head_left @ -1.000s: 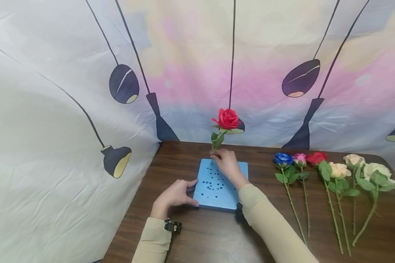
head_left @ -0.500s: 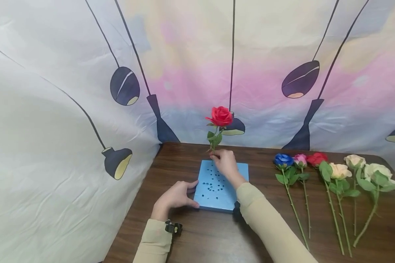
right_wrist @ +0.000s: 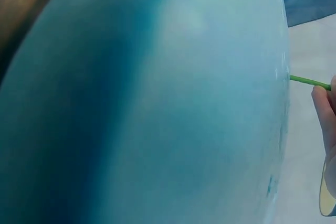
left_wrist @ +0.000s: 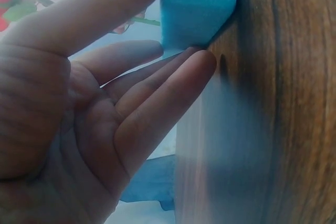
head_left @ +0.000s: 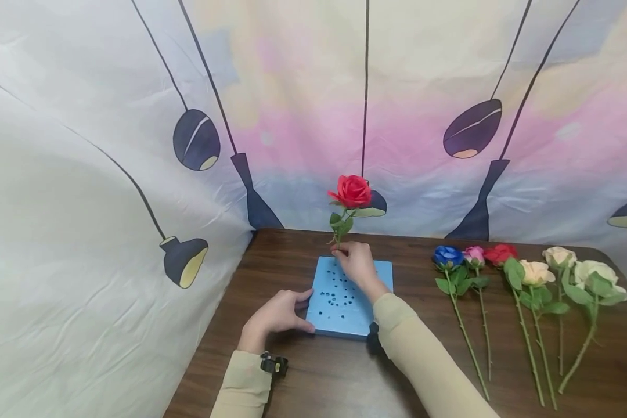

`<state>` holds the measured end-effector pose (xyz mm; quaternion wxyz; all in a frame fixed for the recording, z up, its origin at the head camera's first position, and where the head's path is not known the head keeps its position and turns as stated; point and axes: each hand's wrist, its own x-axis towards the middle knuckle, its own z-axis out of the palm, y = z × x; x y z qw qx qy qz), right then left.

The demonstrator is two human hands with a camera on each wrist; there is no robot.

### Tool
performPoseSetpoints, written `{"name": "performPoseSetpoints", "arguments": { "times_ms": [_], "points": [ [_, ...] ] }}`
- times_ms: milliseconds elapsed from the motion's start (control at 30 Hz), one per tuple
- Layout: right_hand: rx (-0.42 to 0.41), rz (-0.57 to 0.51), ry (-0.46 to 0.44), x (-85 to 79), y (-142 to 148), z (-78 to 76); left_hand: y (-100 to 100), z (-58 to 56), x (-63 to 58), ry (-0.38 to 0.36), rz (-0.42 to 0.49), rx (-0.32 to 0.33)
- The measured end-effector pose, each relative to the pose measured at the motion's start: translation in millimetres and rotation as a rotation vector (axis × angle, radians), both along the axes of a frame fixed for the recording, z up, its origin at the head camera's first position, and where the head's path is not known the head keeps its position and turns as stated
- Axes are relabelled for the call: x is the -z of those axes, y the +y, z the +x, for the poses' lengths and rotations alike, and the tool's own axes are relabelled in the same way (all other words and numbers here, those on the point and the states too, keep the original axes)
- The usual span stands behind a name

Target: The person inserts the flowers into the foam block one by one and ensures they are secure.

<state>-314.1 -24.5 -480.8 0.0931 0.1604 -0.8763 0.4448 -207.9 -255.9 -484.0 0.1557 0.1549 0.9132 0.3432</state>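
A light blue foam block (head_left: 347,326) with several small holes in its top lies on the table. My left hand (head_left: 276,313) touches its left side with straight fingers, the thumb at the near corner. In the left wrist view those fingers (left_wrist: 157,108) reach the block's edge (left_wrist: 199,9). Above the far left part of the block, my right hand (head_left: 357,264) pinches the stem of a red rose (head_left: 353,191), which stands nearly upright. The right wrist view has the green stem (right_wrist: 310,81) meeting the block's top; whether it sits in a hole cannot be told.
Several roses lie on the right of the brown table (head_left: 313,377): a blue rose (head_left: 447,256), a pink rose (head_left: 474,255), a red one, and pale ones including a white rose (head_left: 598,276). A printed cloth (head_left: 313,116) hangs behind the table.
Over the last second, the rose has tilted slightly left and become more upright, its bloom shifting left. My right hand stays over the far part of the block; the left hand has kept its place.
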Motion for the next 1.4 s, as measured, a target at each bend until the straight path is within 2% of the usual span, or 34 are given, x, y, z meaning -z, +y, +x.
{"name": "performPoseSetpoints", "arguments": {
  "times_ms": [433, 733, 967, 1167, 1400],
  "points": [
    [0.031, -0.155, -0.071, 11.6, 6.6, -3.5, 0.9, 1.3, -2.9, -0.018, 0.013, -0.023],
    [0.047, -0.231, -0.096, 17.2, 6.6, -2.2, 1.3, -1.1, -1.7, -0.007, 0.0, -0.004],
    [0.072, -0.226, -0.09, 24.0, 8.0, -3.2, 0.4, -1.5, -0.9, -0.002, -0.007, 0.0],
    [0.049, -0.25, -0.082, 27.1, 13.3, 0.4, 1.2, -0.9, -0.7, -0.002, -0.011, 0.003],
    [0.045, -0.258, -0.126, 26.3, 24.6, 6.3, 0.6, -2.5, 0.0, 0.021, -0.025, 0.012]
  ]
}}
